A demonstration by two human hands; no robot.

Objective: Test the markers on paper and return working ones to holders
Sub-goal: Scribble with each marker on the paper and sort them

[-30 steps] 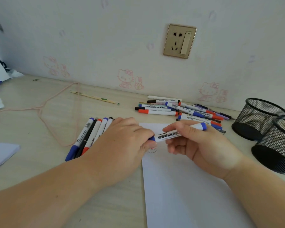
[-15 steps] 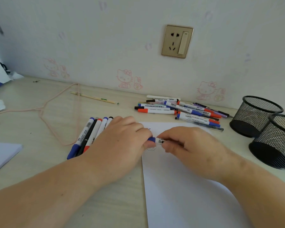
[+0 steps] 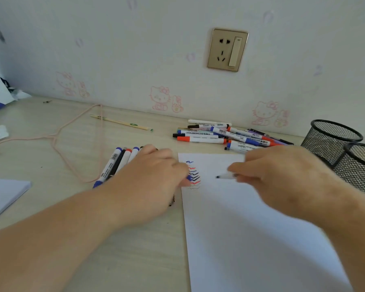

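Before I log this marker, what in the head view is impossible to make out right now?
- Marker barrel: covered by right hand, motion-blurred.
- Blue cap: mostly hidden by left hand.
- Mesh holders: insides unreadable; the nearer one is cut off by the right edge.
- Pile: labels too small.

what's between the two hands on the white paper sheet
In the head view, bare white paper sheet and the uncapped marker's tip, poking from the right hand toward the left hand; coloured test squiggles lie beside the left fingertips.
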